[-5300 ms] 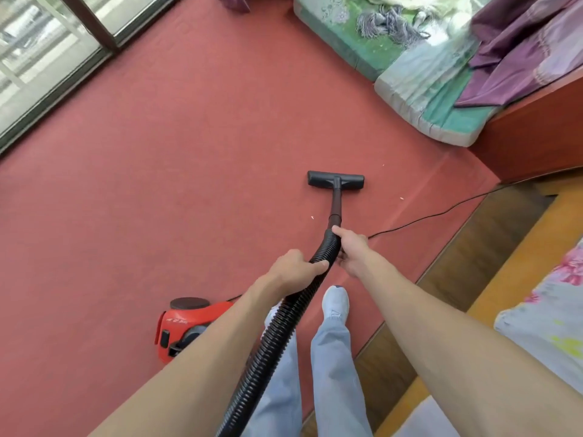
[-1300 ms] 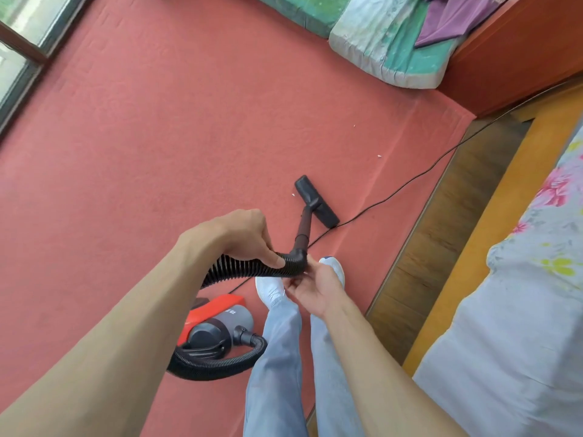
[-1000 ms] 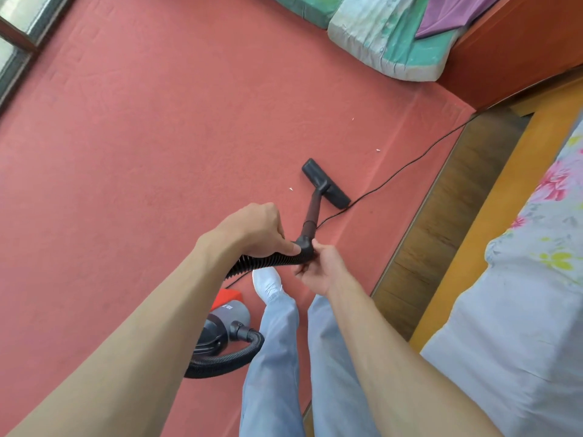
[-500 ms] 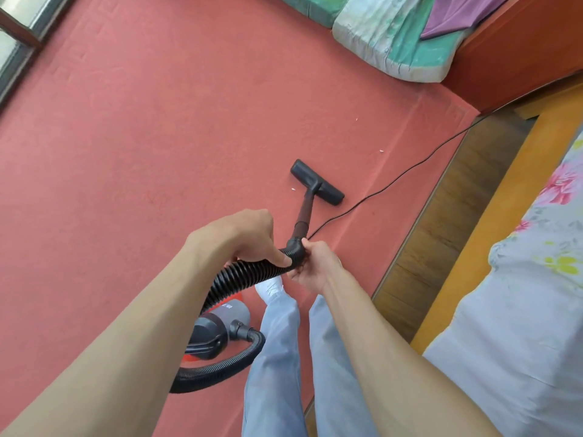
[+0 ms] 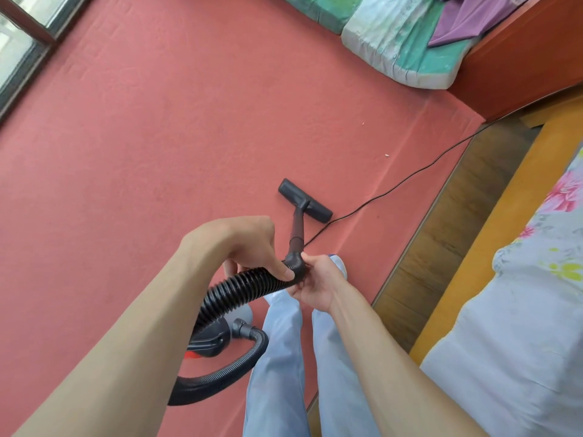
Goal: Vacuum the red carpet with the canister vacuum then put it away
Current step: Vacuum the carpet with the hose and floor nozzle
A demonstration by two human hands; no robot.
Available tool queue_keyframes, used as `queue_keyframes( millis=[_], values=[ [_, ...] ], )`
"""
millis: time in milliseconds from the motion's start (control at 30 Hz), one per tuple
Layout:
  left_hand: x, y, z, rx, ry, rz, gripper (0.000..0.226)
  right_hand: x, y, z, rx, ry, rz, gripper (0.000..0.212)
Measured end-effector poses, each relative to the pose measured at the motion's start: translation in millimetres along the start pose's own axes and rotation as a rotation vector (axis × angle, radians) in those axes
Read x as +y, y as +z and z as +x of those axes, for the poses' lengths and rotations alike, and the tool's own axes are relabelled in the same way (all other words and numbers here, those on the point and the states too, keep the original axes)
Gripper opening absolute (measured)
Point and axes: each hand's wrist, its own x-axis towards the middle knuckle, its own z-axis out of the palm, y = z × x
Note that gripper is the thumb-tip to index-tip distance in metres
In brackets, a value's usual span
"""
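Near the carpet's [image 5: 157, 137] right edge, both hands grip the hose [image 5: 249, 283], left hand [image 5: 239, 244] on its ribs, right hand [image 5: 315, 279] at the cuff; best keep the floor head [image 5: 304, 200] flat and clear of the cord [image 5: 394, 187].

A home bedroom: wall-to-wall red carpet [image 5: 157, 146], a wooden-framed bed with floral grey bedding [image 5: 520, 310], folded green and grey quilted mats [image 5: 410, 48] with purple cloth [image 5: 467, 17], and a dark-framed glass window [image 5: 22, 42].

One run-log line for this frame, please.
left hand: grips hose | right hand: at hose end | floor head: on red carpet | specks remain
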Motion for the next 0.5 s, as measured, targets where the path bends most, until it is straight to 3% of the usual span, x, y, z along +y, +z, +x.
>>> queue_keyframes(
  millis=[200,400,500],
  values=[
    [-0.5,21.7,30.7,0.243,0.001,0.083,0.045,-29.9,7.3,36.8,0.119,-0.085,-0.133,0.019],
    [9.5,2.9,-1.4,-0.018,-0.01,0.031,0.044,8.5,-2.6,6.8,-0.019,0.026,-0.064,0.025],
    [9.5,3.0,-2.4,-0.02,-0.002,0.007,0.044,8.5,-5.4,4.7,-0.011,0.011,-0.024,0.026]
  ],
)
